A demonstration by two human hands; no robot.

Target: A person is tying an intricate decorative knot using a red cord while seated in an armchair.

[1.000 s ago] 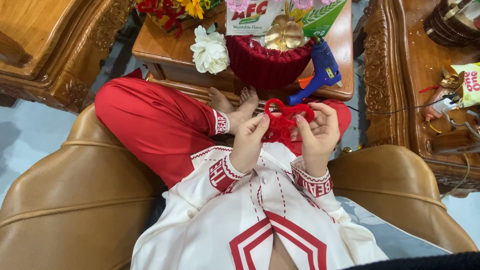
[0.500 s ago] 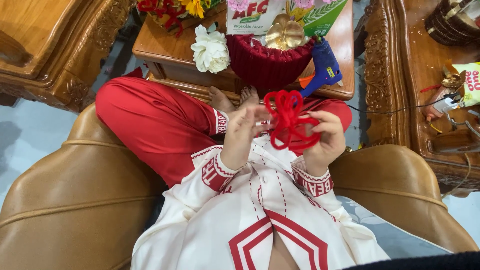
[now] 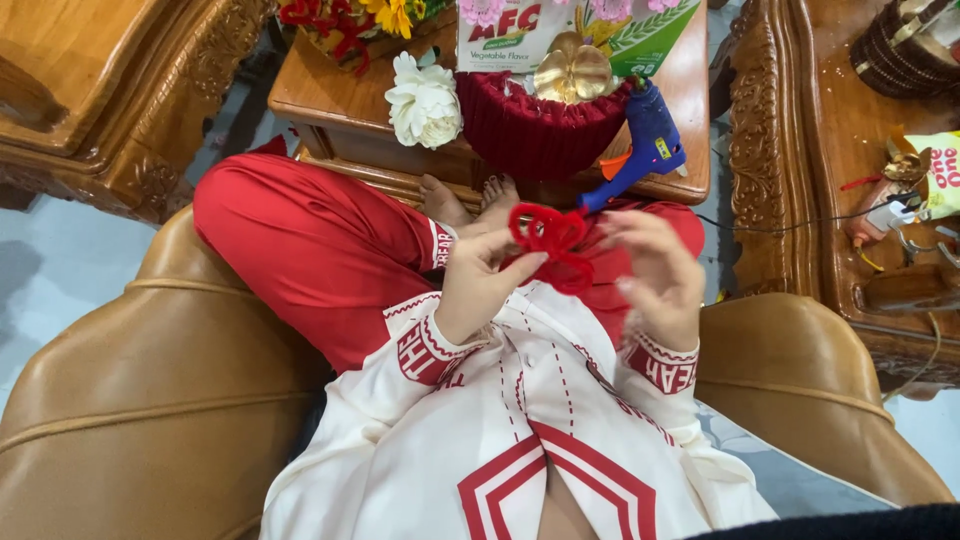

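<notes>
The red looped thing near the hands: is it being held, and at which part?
The left hand pinches the red looped ribbon at its lower left edge. The right hand is blurred; its contact cannot be told.

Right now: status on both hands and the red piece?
Left hand pinching red looped ribbon piece. Right hand alongside it, blurred, grip unclear. Blue glue gun on wooden table just beyond; nothing between hands.

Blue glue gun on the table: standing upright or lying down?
Lying down. The blue glue gun rests on its side on the wooden table, leaning against the red basket, handle pointing toward the hands.
</notes>
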